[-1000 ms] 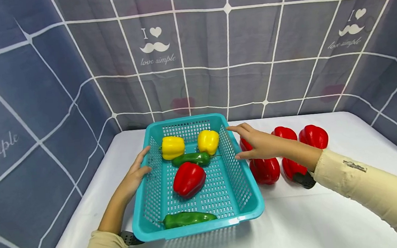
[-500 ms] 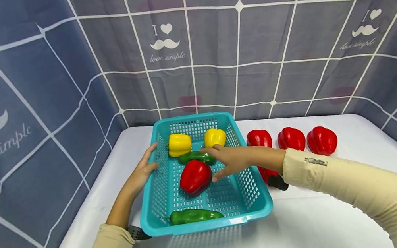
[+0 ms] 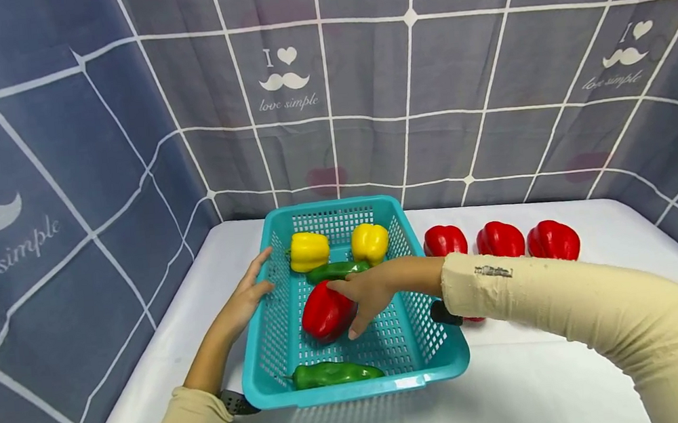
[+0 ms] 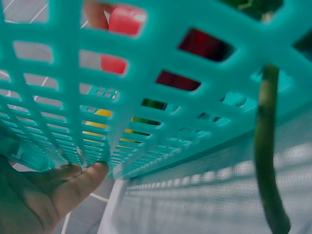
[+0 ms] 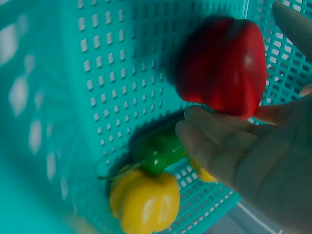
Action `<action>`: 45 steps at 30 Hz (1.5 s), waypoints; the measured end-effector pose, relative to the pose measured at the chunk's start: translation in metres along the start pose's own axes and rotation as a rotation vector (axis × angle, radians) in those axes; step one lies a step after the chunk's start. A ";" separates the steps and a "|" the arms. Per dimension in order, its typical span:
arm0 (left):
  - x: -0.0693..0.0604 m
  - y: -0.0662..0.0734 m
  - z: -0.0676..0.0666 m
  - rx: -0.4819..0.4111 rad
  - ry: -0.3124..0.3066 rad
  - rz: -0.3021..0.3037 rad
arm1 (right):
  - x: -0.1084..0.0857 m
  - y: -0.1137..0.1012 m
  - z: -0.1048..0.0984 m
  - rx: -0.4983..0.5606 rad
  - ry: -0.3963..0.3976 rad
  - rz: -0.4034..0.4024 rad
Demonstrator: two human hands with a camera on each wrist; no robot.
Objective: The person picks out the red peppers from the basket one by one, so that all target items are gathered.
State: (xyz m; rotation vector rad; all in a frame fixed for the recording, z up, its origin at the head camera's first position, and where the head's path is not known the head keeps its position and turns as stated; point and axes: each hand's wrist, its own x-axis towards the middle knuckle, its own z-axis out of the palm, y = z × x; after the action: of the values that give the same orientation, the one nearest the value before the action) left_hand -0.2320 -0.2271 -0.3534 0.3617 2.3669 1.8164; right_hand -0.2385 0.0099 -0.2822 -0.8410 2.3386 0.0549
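A turquoise plastic basket (image 3: 356, 392) with slotted walls stands on the white table. Inside it a red bell pepper (image 3: 324, 315) lies near the middle, and my right hand (image 3: 377, 291) reaches over its right side. In the right wrist view, the fingers of the right hand (image 5: 258, 151) extend along the red pepper's edge, while the thumb stays apart from it. My left hand (image 3: 242, 306) rests at the basket's left wall with fingers extended, outside the slots in the left wrist view. Two yellow bell peppers (image 3: 309, 251) and a green pepper (image 3: 335, 271) lie farther back.
A second green pepper (image 3: 336, 374) lies along the basket's front wall. To the right of the basket, red bell peppers (image 3: 500, 239) sit on the table (image 3: 533, 383), some hidden by the right arm. A grey checked curtain (image 3: 369, 147) hangs behind and at both sides.
My right hand has moved left from the basket's right rim, over the inside, down to the red bell pepper. The left hand has stayed at the left wall. The view has shifted slightly.
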 end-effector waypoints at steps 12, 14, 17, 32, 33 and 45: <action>0.001 0.001 0.000 0.003 -0.007 -0.009 | 0.018 -0.013 0.002 0.025 0.048 -0.071; 0.001 0.000 0.000 0.003 -0.010 -0.003 | 0.020 -0.015 0.002 0.032 0.055 -0.092; 0.001 -0.001 -0.001 0.002 -0.011 0.002 | 0.025 -0.019 0.002 0.054 0.067 -0.127; 0.004 0.000 0.002 -0.007 -0.014 0.008 | 0.052 -0.020 0.008 0.153 0.162 -0.155; 0.004 0.000 0.002 -0.005 -0.015 0.006 | 0.053 -0.020 0.008 0.155 0.165 -0.155; 0.002 -0.002 -0.001 0.002 -0.003 -0.006 | 0.054 -0.019 0.009 0.121 0.164 -0.233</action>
State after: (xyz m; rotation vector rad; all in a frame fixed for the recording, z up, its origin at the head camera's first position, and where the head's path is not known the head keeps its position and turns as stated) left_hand -0.2340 -0.2283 -0.3546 0.3560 2.3660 1.8094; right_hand -0.2544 -0.0332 -0.3181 -1.0856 2.3490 -0.2611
